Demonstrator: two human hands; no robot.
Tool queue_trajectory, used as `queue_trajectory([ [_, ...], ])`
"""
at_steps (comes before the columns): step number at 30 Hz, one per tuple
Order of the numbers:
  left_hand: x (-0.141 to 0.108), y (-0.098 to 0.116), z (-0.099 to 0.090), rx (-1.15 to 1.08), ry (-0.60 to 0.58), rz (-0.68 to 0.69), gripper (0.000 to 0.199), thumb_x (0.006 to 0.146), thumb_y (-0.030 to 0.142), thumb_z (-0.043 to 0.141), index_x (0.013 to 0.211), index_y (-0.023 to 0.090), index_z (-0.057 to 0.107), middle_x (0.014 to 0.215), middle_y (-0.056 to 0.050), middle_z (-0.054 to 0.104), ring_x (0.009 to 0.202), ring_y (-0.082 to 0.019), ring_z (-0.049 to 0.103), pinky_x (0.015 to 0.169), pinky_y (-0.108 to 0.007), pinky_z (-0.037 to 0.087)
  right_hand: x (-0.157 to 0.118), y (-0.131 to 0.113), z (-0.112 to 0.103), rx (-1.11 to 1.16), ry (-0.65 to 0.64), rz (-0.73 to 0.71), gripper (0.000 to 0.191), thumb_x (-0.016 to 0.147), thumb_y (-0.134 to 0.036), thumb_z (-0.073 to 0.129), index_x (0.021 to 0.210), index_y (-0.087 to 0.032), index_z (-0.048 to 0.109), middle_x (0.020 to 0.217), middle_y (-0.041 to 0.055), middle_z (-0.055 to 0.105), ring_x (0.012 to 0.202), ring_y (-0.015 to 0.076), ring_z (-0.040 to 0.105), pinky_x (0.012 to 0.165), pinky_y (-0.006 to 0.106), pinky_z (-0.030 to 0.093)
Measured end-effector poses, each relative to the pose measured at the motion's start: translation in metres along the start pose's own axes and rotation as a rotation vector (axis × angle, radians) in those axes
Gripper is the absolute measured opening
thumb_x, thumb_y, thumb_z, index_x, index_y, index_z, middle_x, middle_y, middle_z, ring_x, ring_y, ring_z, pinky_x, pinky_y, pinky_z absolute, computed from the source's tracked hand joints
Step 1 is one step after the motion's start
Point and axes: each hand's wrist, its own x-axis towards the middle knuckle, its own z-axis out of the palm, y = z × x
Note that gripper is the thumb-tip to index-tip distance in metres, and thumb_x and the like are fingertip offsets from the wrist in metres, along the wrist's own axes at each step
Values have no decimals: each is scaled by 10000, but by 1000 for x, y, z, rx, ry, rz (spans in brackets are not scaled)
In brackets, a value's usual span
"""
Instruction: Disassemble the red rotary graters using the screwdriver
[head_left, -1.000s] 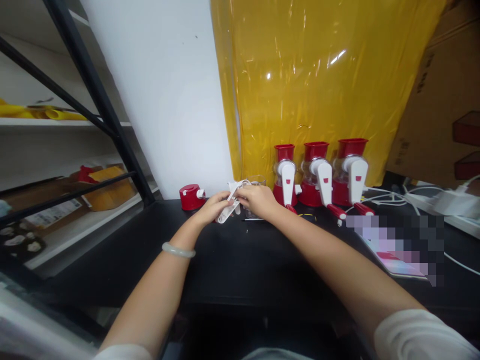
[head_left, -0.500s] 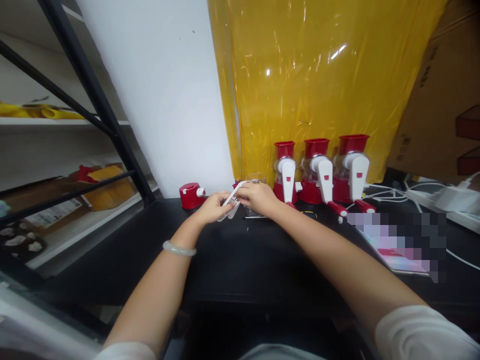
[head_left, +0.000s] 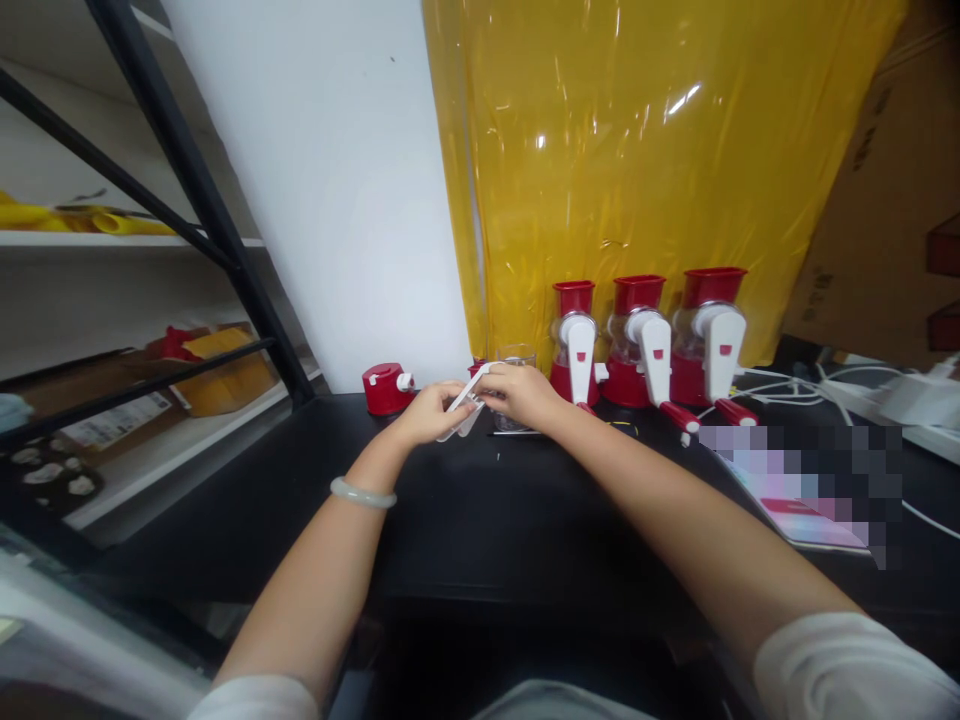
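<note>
My left hand (head_left: pixel 429 414) and my right hand (head_left: pixel 519 393) meet over the back of the black table (head_left: pixel 480 510). Both grip a white plastic crank handle (head_left: pixel 463 403) between them; my fingers cover most of it. A clear glass part (head_left: pixel 514 357) and a bit of red show just behind my right hand. A pale bangle (head_left: pixel 362 493) sits on my left wrist.
Three red and white hand-crank machines (head_left: pixel 649 343) stand in a row against a yellow plastic sheet (head_left: pixel 637 160). A red base part (head_left: pixel 386 388) lies left of my hands. White cables (head_left: pixel 825 395) and a blurred flat item (head_left: pixel 806 480) lie at right. A black shelf frame (head_left: pixel 195 200) stands at left.
The white handle has tipped from hanging low beside my left hand to a flatter slant between both hands. My hands stay in nearly the same place.
</note>
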Motion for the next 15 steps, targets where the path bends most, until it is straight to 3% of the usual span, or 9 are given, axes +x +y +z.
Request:
queue_trajectory([
  [15,0,-5,-1,11,29,15,182,800,349,756,800,171,792,897,-86,740,837,-222,683,759,-288,539,-2,5,3,103,30,-39,167,946,-196,655,1067,-242,760,1076,55,721,1010,168,656,822,265,437],
])
